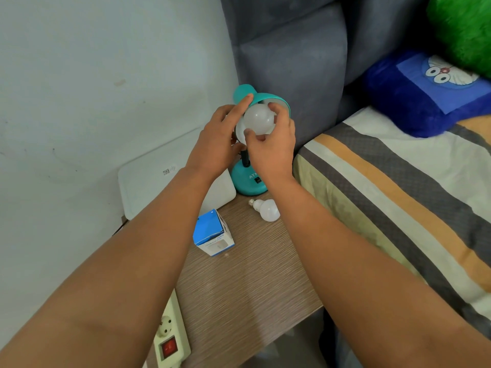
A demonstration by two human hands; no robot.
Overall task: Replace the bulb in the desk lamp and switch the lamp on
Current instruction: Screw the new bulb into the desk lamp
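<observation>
A teal desk lamp stands at the back of a small wooden bedside table [247, 274]; its base [245, 183] carries a black switch [257, 180]. My left hand [216, 140] grips the teal lamp shade [265, 98] from the left, index finger along its rim. My right hand [273, 144] holds a white bulb [259, 119] by its globe at the shade's mouth; the bulb's base is hidden inside. A second white bulb [265, 209] lies on its side on the table just in front of the lamp base.
A blue and white bulb box [212, 232] lies on the table. A white power strip [170, 333] with a red switch sits at the table's near left edge. A white box [156, 179] stands left of the lamp. A striped bed [398, 195] borders the right.
</observation>
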